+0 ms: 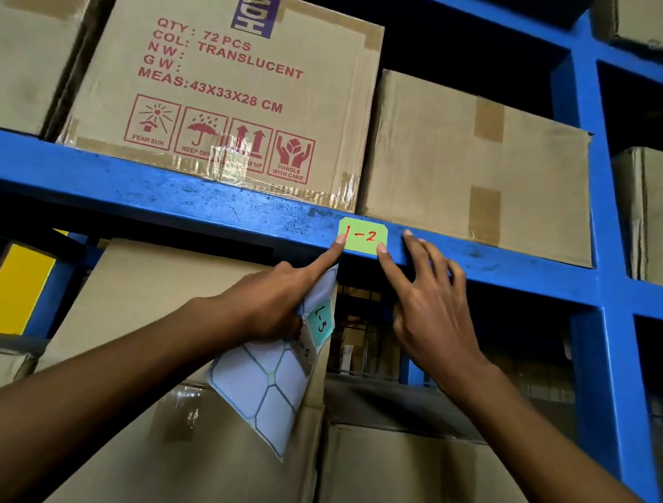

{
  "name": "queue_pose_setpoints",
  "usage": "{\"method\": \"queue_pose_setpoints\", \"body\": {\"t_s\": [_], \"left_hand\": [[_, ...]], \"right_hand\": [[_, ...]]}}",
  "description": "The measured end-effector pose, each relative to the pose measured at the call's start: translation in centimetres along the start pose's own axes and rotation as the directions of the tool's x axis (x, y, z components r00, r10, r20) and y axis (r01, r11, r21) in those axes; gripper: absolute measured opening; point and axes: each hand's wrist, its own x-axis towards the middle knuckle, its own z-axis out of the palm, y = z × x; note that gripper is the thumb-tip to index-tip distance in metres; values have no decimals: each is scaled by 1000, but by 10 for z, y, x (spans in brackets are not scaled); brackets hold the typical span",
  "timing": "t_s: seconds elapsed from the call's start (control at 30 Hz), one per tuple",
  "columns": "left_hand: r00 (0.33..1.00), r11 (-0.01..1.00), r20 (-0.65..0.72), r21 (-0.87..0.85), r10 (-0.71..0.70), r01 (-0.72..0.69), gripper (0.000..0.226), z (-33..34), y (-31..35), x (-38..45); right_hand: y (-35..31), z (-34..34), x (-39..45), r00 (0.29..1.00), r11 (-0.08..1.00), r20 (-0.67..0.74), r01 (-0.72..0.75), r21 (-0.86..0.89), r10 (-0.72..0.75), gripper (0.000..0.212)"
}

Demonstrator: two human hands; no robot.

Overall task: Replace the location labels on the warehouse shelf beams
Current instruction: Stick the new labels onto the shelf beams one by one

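Head view: two hands (pixel 273 302) (pixel 429 312), one green label (pixel 362 236), one beam (pixel 166 192).

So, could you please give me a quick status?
Left hand holds label sheet, forefinger on green label. Right hand presses its other edge. Beam unobstructed.

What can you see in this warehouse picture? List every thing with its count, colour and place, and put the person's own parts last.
shelf beam: one, blue, running across the middle
upright post: one, blue, right
green label: one, marked 1-2 in red, stuck on the beam
label sheet: one, pale with a teal L-3 sticker, under the left hand
printed carton: one, brown with red print, above the beam
plain cartons: several, brown, above and below the beam
yellow panel: one, far left
left hand: forefinger on the label's left edge
right hand: fingertip at its right edge
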Motion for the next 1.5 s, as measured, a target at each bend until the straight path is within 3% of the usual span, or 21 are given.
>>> {"method": "queue_pose_setpoints", "body": {"t_s": [0.2, 0.5, 0.63, 0.73, 0.8, 0.93, 1.1, 1.5], "left_hand": [[1000, 999, -17, -22, 23, -24, 114, 3, 0, 0], [998, 994, -51, -99, 37, -42, 115, 13, 4, 2], [993, 956, -101, -293, -54, 22, 108, 21, 10, -6], [976, 839, -143, -541, -162, 60, 97, 24, 22, -22], [971, 702, -127, -710, -205, 56, 93, 23, 35, -35], [968, 501, -63, -863, -241, 68, 87, 16, 64, -55], [942, 239, 64, -959, -330, 149, 37, 7, 100, -71], [882, 54, 155, -978, -444, 200, 24, -1, 148, -109]], "right_hand": [[-15, 2, -3, 991, 986, -43, -118, 118, 123, 68], [-20, -5, 7, 1000, 1000, 5, 12, -14, -12, 67], [-12, -17, -8, 997, 978, 10, -72, 195, 71, 57], [-12, -27, -27, 980, 846, 48, -190, 498, 192, 38], [-14, -33, -42, 981, 788, 82, -188, 586, 174, 33], [-15, -52, -70, 997, 788, 39, -76, 611, 66, 32], [-13, -75, -89, 998, 820, 52, -52, 570, 27, 32], [-25, -124, -134, 998, 872, -63, 42, 488, -13, 17]]}}
